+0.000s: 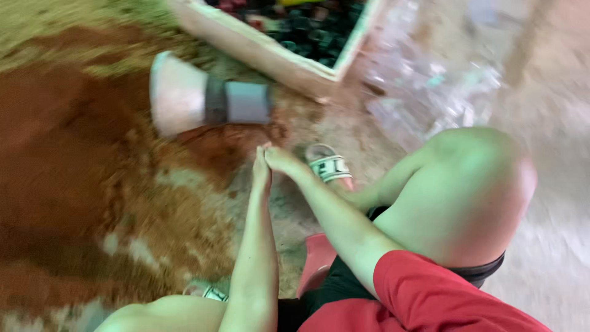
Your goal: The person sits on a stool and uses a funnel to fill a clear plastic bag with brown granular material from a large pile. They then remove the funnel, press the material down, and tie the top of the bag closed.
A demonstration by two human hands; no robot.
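My left hand [262, 167] and my right hand [283, 160] meet in front of me, fingertips touching, low over the ground. Neither hand shows anything in it, though the picture is blurred. A white cup-shaped scoop with a grey band [203, 98] lies on its side just beyond my hands, at the edge of a heap of reddish-brown soil [74, 172]. I sit on a low red stool [316, 261] with my knees apart.
A pale wooden tray [270, 58] holding several small dark pots stands at the back. Crumpled clear plastic [430, 86] lies at the right of it. My sandalled foot [330, 165] rests on the sandy ground next to my hands.
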